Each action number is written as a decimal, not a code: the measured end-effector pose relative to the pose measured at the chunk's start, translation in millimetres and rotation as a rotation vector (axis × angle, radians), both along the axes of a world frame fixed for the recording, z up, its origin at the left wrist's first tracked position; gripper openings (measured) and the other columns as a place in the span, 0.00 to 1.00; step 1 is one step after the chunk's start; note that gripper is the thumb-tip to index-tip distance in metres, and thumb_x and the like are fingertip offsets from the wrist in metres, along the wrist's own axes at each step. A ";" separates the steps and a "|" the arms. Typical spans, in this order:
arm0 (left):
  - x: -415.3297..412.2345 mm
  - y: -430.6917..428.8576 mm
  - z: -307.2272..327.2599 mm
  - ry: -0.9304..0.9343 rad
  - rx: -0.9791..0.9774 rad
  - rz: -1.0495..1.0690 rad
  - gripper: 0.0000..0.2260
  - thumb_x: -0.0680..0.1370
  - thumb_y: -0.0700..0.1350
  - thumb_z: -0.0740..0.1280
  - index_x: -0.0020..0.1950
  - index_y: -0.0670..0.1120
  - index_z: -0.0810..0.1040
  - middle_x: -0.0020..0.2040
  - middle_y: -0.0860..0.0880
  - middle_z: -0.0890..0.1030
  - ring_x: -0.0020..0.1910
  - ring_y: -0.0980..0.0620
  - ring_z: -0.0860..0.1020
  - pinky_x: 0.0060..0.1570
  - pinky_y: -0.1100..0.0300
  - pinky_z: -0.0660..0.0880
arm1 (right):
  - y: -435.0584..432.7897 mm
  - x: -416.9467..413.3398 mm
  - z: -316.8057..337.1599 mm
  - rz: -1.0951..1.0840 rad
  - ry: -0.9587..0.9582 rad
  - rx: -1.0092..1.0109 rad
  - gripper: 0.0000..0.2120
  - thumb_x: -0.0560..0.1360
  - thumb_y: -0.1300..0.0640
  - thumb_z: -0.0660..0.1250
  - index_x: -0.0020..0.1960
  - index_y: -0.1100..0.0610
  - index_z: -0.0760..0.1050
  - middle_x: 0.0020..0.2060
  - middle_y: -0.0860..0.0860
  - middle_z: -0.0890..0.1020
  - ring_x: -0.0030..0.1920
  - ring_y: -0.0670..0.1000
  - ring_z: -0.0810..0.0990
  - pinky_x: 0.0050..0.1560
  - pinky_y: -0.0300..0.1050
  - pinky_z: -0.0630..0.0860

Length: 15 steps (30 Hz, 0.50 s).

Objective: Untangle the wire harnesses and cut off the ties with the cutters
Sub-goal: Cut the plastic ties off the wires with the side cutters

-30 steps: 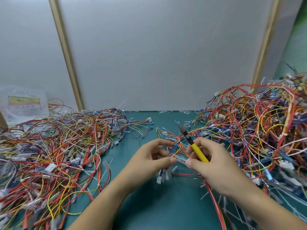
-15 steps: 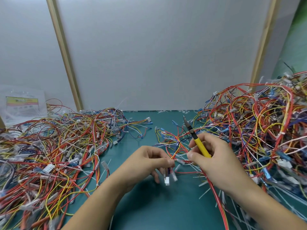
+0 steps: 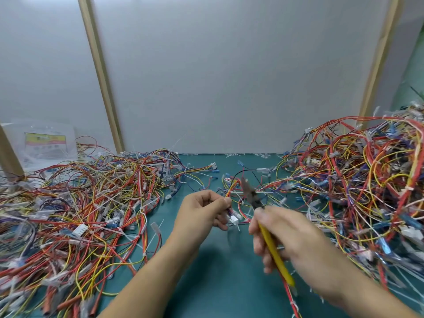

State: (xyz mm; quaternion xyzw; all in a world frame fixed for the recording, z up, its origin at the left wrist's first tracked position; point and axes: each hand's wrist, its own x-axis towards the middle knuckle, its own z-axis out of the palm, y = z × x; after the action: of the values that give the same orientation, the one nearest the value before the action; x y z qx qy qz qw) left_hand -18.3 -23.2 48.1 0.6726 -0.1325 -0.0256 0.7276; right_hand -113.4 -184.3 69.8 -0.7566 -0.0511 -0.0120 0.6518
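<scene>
My left hand [image 3: 204, 211] pinches a small wire harness [image 3: 232, 191] of red, yellow and orange wires, with white connectors [image 3: 234, 218] hanging just below my fingers. My right hand [image 3: 289, 235] grips the yellow-handled cutters [image 3: 273, 246]. Their dark metal jaws [image 3: 249, 191] point up and away, close to the harness wires right of my left fingers. The right hand is blurred by motion. Whether the jaws touch a tie cannot be told.
A big tangled pile of wire harnesses [image 3: 75, 210] covers the left of the green mat [image 3: 218, 283]. A taller pile [image 3: 358, 180] fills the right. Cut white ties [image 3: 243, 155] lie scattered on the mat. A plastic bag with a label [image 3: 46, 143] leans against the grey back wall.
My right hand has slid back along the cutters' handle and tilted them, so the jaws now sit nearer the harness. My left hand has lifted the harness slightly.
</scene>
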 end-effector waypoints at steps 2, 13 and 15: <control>-0.3 -1.1 0.2 -0.013 -0.019 0.011 0.10 0.77 0.35 0.69 0.35 0.38 0.77 0.29 0.45 0.79 0.24 0.52 0.73 0.26 0.63 0.74 | -2.0 4.8 -9.5 -0.036 0.068 -0.155 0.20 0.80 0.43 0.62 0.43 0.59 0.76 0.30 0.52 0.79 0.30 0.53 0.76 0.35 0.52 0.76; -6.6 -6.4 -0.5 -0.071 -0.120 -0.081 0.09 0.77 0.36 0.69 0.36 0.39 0.78 0.31 0.45 0.79 0.26 0.52 0.75 0.29 0.62 0.76 | -10.6 11.4 -16.0 -0.125 0.037 -0.389 0.22 0.78 0.39 0.60 0.42 0.57 0.75 0.29 0.51 0.81 0.27 0.50 0.77 0.34 0.57 0.78; -6.5 -7.1 -0.2 -0.082 -0.121 -0.079 0.10 0.77 0.36 0.69 0.36 0.39 0.78 0.31 0.45 0.79 0.26 0.52 0.75 0.29 0.62 0.76 | -10.2 10.6 -15.0 -0.127 0.025 -0.411 0.22 0.78 0.39 0.60 0.42 0.59 0.74 0.30 0.52 0.81 0.27 0.50 0.77 0.34 0.58 0.78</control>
State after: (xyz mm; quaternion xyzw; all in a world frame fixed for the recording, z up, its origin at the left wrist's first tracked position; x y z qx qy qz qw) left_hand -24.8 -30.3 47.9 0.6221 -0.1900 -0.0186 0.7593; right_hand -102.8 -194.5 54.8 -0.8755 0.0034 -0.0329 0.4821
